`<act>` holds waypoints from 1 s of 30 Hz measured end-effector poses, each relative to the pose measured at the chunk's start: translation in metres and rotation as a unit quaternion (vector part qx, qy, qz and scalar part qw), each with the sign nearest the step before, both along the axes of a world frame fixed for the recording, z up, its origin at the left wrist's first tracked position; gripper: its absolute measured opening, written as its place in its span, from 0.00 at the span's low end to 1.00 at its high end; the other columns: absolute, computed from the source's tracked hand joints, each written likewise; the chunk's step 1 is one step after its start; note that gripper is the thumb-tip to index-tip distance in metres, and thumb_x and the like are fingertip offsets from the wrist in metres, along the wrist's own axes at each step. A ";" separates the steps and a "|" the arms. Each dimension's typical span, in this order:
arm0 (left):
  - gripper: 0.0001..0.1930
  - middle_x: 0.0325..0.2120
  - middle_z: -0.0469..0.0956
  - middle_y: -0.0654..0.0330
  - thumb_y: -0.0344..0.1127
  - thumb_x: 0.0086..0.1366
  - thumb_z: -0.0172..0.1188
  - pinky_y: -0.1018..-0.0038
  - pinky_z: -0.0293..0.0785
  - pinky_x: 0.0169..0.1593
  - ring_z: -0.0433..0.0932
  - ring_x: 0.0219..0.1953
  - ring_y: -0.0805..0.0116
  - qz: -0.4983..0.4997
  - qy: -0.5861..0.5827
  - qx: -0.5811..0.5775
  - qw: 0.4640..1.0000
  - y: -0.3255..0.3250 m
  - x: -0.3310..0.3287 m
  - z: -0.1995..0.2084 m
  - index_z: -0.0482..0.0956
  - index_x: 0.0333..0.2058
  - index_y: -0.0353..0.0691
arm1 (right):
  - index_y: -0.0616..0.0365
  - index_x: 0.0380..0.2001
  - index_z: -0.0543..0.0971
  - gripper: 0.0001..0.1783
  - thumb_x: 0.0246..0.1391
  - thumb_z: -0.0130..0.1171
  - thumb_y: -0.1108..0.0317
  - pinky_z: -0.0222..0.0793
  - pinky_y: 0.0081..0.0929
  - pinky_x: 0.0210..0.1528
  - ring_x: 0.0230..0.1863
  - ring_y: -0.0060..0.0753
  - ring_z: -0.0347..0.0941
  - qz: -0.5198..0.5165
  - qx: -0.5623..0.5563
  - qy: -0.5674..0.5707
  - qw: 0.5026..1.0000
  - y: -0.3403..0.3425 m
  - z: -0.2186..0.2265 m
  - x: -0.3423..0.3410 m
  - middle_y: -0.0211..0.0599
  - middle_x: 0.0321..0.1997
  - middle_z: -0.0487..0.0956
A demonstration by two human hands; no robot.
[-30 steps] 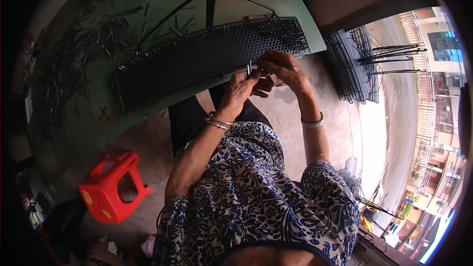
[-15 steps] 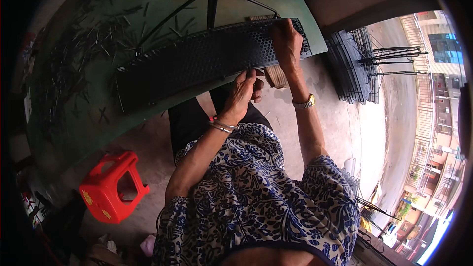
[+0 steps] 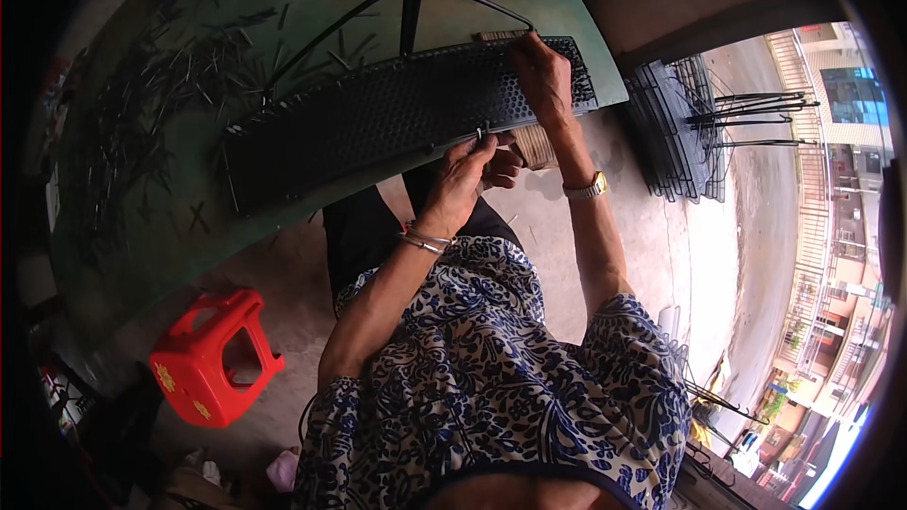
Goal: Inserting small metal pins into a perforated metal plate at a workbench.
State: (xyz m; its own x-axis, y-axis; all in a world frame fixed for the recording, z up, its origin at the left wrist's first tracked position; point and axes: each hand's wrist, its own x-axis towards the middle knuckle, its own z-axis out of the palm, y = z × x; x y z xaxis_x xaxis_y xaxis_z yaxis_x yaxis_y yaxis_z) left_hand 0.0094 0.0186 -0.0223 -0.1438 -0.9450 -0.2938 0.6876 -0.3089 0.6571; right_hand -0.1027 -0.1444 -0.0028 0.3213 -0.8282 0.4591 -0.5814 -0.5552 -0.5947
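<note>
Just past the left hand [image 3: 463,175] and under the right hand [image 3: 544,80], a long black panel [image 3: 378,118] full of little holes, lying along the near edge of the green table [image 3: 179,255]. At the panel's near side, left thumb and fingers pinched together on a small thin shiny piece [image 3: 482,131]. At the far side, near the panel's right end, right fingers curled and bunched; too hidden to tell if holding anything. Just below the right hand, a tan ridged block [image 3: 535,146], poking out from under the panel. Up and left of the right hand, a black metal frame [image 3: 410,14] with spread legs. Far left of both hands, lots of thin black strips [image 3: 156,113], scattered about. Well right of the right hand, a stack of dark wire racks [image 3: 666,123]. Down and left of the left hand, well apart, a red stool [image 3: 194,368].
</note>
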 end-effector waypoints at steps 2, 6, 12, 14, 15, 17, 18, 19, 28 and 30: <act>0.17 0.30 0.80 0.57 0.43 0.70 0.47 0.74 0.78 0.35 0.81 0.30 0.70 0.003 0.019 -0.003 1.000 -0.001 0.000 -0.001 0.76 0.45 0.35 | 0.56 0.36 0.77 0.08 0.52 0.59 0.68 0.71 0.31 0.36 0.33 0.39 0.77 -0.030 0.012 0.055 0.998 0.005 -0.001 0.001 0.38 0.32 0.79; 0.16 0.34 0.80 0.56 0.41 0.70 0.48 0.70 0.77 0.42 0.80 0.34 0.67 0.001 0.045 0.000 0.999 0.001 0.003 0.002 0.76 0.45 0.34 | 0.53 0.35 0.78 0.08 0.51 0.59 0.65 0.70 0.33 0.40 0.39 0.41 0.75 -0.093 -0.092 0.130 0.983 0.011 -0.001 -0.001 0.36 0.37 0.77; 0.17 0.36 0.80 0.54 0.41 0.71 0.47 0.69 0.76 0.46 0.80 0.39 0.63 -0.012 0.055 -0.017 0.998 0.000 0.003 0.003 0.74 0.46 0.32 | 0.49 0.35 0.80 0.08 0.51 0.59 0.63 0.69 0.34 0.42 0.42 0.41 0.73 -0.047 -0.050 0.096 0.993 0.012 -0.001 -0.005 0.36 0.40 0.76; 0.18 0.39 0.79 0.53 0.42 0.71 0.46 0.68 0.75 0.48 0.79 0.43 0.62 -0.018 0.067 -0.017 0.997 -0.001 0.002 0.002 0.73 0.47 0.32 | 0.48 0.36 0.81 0.09 0.51 0.59 0.63 0.69 0.34 0.43 0.42 0.41 0.73 -0.067 -0.044 0.100 0.992 0.012 0.000 -0.006 0.35 0.41 0.76; 0.18 0.42 0.78 0.51 0.42 0.71 0.46 0.67 0.74 0.51 0.78 0.46 0.61 -0.024 0.079 -0.017 0.996 -0.002 0.001 0.002 0.72 0.48 0.32 | 0.48 0.36 0.81 0.09 0.51 0.59 0.63 0.69 0.34 0.43 0.42 0.41 0.73 -0.068 -0.044 0.100 0.992 0.010 -0.003 -0.008 0.35 0.41 0.76; 0.18 0.46 0.76 0.51 0.42 0.71 0.45 0.65 0.71 0.54 0.76 0.50 0.61 -0.012 0.103 0.000 0.995 -0.004 -0.001 0.002 0.71 0.49 0.33 | 0.48 0.40 0.80 0.12 0.51 0.59 0.62 0.69 0.34 0.43 0.42 0.42 0.73 -0.045 -0.097 0.147 0.983 0.011 -0.004 -0.007 0.36 0.41 0.76; 0.18 0.49 0.75 0.51 0.43 0.72 0.43 0.64 0.68 0.57 0.73 0.54 0.61 0.002 0.127 0.017 0.992 -0.005 -0.001 0.002 0.70 0.50 0.34 | 0.48 0.40 0.80 0.12 0.51 0.59 0.62 0.69 0.34 0.43 0.42 0.42 0.73 -0.044 -0.097 0.146 0.984 0.015 -0.001 -0.006 0.36 0.41 0.76; 0.18 0.49 0.75 0.51 0.43 0.72 0.43 0.64 0.68 0.57 0.73 0.54 0.61 0.001 0.126 0.017 0.992 -0.006 -0.002 0.002 0.70 0.50 0.34 | 0.49 0.41 0.80 0.13 0.51 0.59 0.63 0.69 0.34 0.43 0.42 0.42 0.72 -0.057 -0.097 0.122 0.986 0.023 0.002 -0.008 0.36 0.40 0.76; 0.19 0.60 0.65 0.63 0.50 0.72 0.41 0.69 0.58 0.60 0.66 0.55 0.71 0.090 0.202 -0.047 0.974 -0.013 -0.001 0.006 0.67 0.52 0.46 | 0.65 0.41 0.75 0.14 0.58 0.59 0.66 0.68 0.19 0.32 0.30 0.19 0.71 0.058 0.202 -0.127 0.970 0.134 0.013 -0.008 0.34 0.32 0.79; 0.20 0.61 0.64 0.63 0.51 0.72 0.41 0.69 0.58 0.59 0.65 0.56 0.70 0.097 0.197 -0.044 0.975 -0.012 -0.005 0.010 0.66 0.53 0.46 | 0.66 0.40 0.76 0.12 0.58 0.59 0.67 0.68 0.19 0.35 0.32 0.19 0.72 0.014 0.251 -0.140 0.958 0.143 0.016 -0.005 0.33 0.32 0.79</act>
State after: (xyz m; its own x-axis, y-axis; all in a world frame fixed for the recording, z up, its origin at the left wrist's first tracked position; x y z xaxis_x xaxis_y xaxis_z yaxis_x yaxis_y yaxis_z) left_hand 0.0046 0.0063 -0.0126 -0.0452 -0.9847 -0.1680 0.9314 -0.1023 0.3493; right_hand -0.1081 -0.0011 0.0129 0.2680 -0.9604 0.0763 -0.3488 -0.1705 -0.9215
